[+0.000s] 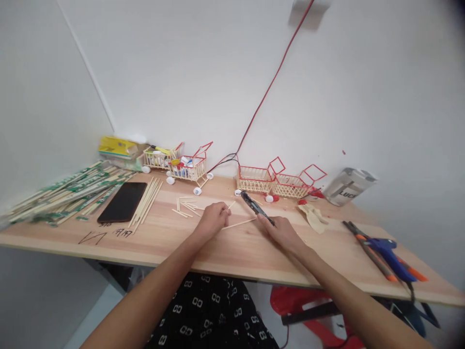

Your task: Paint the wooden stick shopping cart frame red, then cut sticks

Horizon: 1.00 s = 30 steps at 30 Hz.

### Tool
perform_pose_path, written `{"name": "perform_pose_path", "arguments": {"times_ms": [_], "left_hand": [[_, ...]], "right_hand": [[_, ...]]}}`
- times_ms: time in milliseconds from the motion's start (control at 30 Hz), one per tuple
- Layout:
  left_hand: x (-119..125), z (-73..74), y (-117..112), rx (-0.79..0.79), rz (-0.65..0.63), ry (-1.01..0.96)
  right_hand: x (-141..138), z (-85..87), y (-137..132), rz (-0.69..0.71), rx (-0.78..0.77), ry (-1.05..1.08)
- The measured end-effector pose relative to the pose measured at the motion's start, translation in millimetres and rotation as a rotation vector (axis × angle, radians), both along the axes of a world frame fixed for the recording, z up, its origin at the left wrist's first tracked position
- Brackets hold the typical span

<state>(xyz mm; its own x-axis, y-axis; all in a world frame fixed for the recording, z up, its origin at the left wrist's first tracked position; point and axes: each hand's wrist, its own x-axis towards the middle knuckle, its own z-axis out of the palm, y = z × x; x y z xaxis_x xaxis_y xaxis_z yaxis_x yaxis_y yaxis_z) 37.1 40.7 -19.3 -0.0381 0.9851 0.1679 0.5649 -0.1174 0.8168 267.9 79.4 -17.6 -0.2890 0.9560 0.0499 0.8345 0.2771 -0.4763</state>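
My left hand (213, 219) rests on the wooden table (232, 249), its fingers closed on a thin wooden stick (240, 223) that lies toward the right. My right hand (281, 233) is closed round a black cutter (255, 206), whose blade end points up and to the left, near the stick's far end. Several short cut sticks (187, 206) lie just left of my left hand.
A black phone (123, 201), loose long sticks (146, 203) and wrapped chopstick packs (69, 191) lie at the left. Stick-built carts (189, 167) and red-edged baskets (279, 182) stand along the wall. A blue glue gun (390, 252) and pliers (366, 249) lie at the right, near a silver packet (347, 186).
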Motion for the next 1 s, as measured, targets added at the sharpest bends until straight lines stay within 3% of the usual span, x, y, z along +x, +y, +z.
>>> {"name": "perform_pose_path", "arguments": {"times_ms": [200,333,467,600,733,867,1000], "left_hand": [[3,-1.9,-2,0.069,0.0,0.122],[13,-3.8,-4,0.131,-0.068,0.362],[27,-2.9,-4,0.055,-0.144,0.527],[30,-0.4,0,0.01,-0.13,0.55],[18,5.6,7,0.046,-0.121,0.297],[2,15.9,17,0.011,-0.234,-0.159],[-7,18.8,20,-0.053,-0.236,-0.632]], "right_hand": [[3,0.5,-2,0.026,-0.001,0.131],[3,-8.0,4,-0.028,-0.008,0.411],[8,-19.8,11,-0.063,-0.028,0.596],[14,-22.9,11,-0.067,-0.049,0.754],[16,-21.7,11,-0.064,-0.059,0.811],[16,-21.6,12,-0.064,-0.074,0.843],[16,-22.2,12,-0.06,-0.084,0.855]]}}
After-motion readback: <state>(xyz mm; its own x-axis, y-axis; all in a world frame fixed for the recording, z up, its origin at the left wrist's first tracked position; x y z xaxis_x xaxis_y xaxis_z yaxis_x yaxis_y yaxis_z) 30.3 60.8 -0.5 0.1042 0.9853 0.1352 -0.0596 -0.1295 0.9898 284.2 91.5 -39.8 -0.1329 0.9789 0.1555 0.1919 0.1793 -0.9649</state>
